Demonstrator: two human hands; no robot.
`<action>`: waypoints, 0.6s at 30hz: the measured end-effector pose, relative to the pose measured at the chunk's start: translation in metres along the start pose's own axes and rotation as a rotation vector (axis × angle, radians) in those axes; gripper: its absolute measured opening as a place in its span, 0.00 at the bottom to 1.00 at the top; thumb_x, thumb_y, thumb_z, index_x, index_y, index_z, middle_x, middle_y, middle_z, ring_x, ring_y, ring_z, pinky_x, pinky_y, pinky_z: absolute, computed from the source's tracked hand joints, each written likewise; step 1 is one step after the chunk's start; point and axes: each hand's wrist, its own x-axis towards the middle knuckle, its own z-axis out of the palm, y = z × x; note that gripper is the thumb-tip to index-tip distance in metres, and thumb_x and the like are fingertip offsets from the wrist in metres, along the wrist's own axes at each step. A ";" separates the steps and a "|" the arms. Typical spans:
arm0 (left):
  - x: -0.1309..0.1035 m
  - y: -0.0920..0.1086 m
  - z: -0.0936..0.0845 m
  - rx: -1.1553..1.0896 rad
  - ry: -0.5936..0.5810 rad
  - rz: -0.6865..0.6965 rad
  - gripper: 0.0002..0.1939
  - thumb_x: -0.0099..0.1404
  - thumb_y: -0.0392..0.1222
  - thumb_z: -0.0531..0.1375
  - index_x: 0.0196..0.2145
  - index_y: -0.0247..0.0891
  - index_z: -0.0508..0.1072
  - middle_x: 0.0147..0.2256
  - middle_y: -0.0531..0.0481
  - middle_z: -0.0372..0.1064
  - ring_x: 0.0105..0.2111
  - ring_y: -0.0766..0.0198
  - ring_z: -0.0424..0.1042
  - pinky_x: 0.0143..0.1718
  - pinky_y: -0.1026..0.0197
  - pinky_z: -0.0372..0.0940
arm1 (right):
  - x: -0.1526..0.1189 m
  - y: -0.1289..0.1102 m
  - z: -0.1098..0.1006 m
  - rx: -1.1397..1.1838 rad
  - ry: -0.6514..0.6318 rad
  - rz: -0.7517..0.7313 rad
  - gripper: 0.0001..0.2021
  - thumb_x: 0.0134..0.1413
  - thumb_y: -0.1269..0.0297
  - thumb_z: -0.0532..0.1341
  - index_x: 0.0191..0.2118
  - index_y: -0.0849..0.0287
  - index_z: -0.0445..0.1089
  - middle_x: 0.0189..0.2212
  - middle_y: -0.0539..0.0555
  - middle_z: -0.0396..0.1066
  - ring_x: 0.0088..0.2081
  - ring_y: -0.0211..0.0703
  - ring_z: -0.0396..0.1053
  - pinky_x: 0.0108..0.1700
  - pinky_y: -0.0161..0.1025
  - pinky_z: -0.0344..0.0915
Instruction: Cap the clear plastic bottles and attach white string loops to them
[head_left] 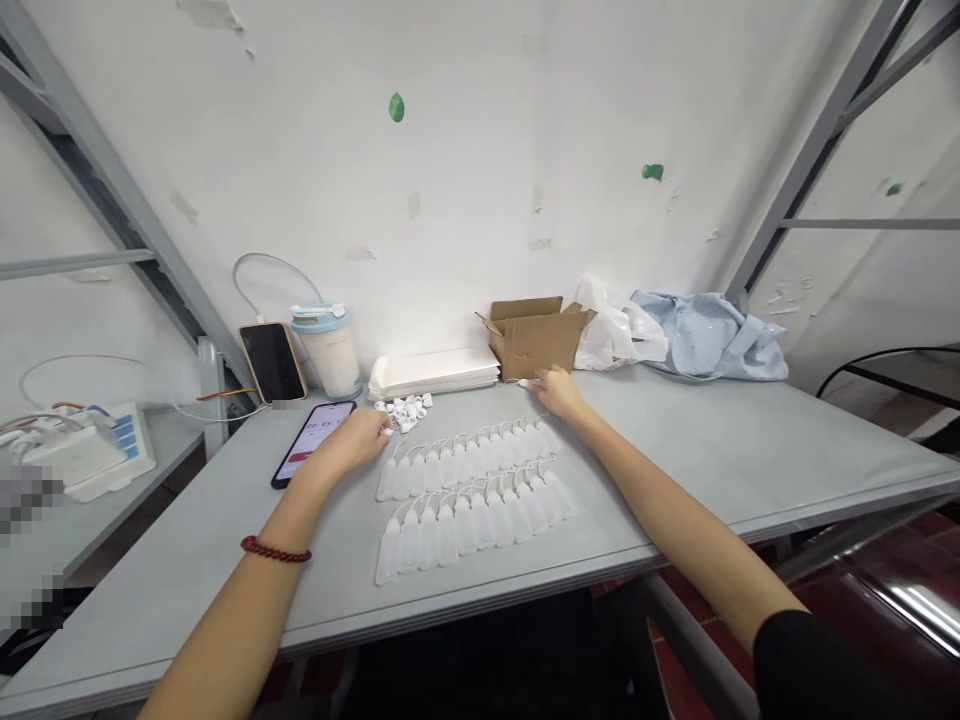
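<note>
My left hand (364, 436), with a red beaded bracelet at its wrist, has its fingers closed at the near side of a pile of small white caps (409, 408). One white cap (388, 432) shows at its fingertips. My right hand (559, 393) reaches to the front of the open cardboard box (536, 345). Its fingers are closed on a small white squeeze bottle (524, 383), mostly hidden, with a thin tip pointing left. Between my arms, translucent squeeze bottles with thin curved spouts lie in a back row (469, 458) and a front row (465, 522).
A phone with a timer (313, 440) lies left of my left hand. Behind stand another phone (273, 362), a lidded cup (330, 350) and a white stack (435, 372). A plastic bag (615, 325) and blue cloth (709, 335) lie right of the box.
</note>
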 end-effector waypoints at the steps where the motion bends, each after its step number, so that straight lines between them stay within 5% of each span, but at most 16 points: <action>1: -0.001 0.003 -0.003 0.054 -0.017 -0.009 0.08 0.51 0.33 0.54 0.25 0.37 0.74 0.27 0.43 0.74 0.31 0.53 0.72 0.32 0.61 0.60 | 0.000 -0.001 -0.003 -0.015 -0.001 0.016 0.16 0.58 0.65 0.55 0.50 0.67 0.68 0.47 0.69 0.67 0.48 0.53 0.65 0.44 0.39 0.59; 7: -0.002 0.015 -0.013 0.138 0.028 -0.048 0.11 0.55 0.37 0.52 0.35 0.35 0.71 0.33 0.42 0.74 0.36 0.53 0.73 0.35 0.60 0.62 | -0.011 -0.008 -0.041 -0.024 -0.099 -0.019 0.11 0.55 0.68 0.54 0.39 0.65 0.72 0.39 0.63 0.72 0.42 0.49 0.69 0.37 0.35 0.59; 9: -0.002 0.017 -0.010 0.084 0.076 -0.028 0.11 0.56 0.39 0.52 0.35 0.35 0.71 0.32 0.42 0.74 0.35 0.53 0.73 0.35 0.59 0.63 | -0.020 -0.012 -0.057 -0.004 -0.204 -0.069 0.08 0.51 0.67 0.56 0.29 0.64 0.72 0.29 0.59 0.74 0.33 0.45 0.70 0.31 0.34 0.58; 13: -0.002 0.023 -0.003 0.028 0.170 0.010 0.12 0.56 0.41 0.53 0.34 0.35 0.72 0.33 0.43 0.74 0.34 0.53 0.73 0.36 0.58 0.63 | -0.035 -0.018 -0.077 0.102 -0.685 -0.107 0.10 0.46 0.64 0.59 0.20 0.63 0.68 0.24 0.56 0.73 0.25 0.40 0.69 0.25 0.33 0.58; 18: 0.000 0.031 0.005 -0.075 0.270 0.036 0.11 0.55 0.43 0.54 0.32 0.35 0.73 0.32 0.44 0.74 0.31 0.56 0.72 0.35 0.57 0.64 | -0.038 -0.023 -0.078 0.026 -0.787 -0.047 0.09 0.42 0.65 0.60 0.18 0.64 0.66 0.23 0.57 0.72 0.26 0.40 0.70 0.25 0.33 0.61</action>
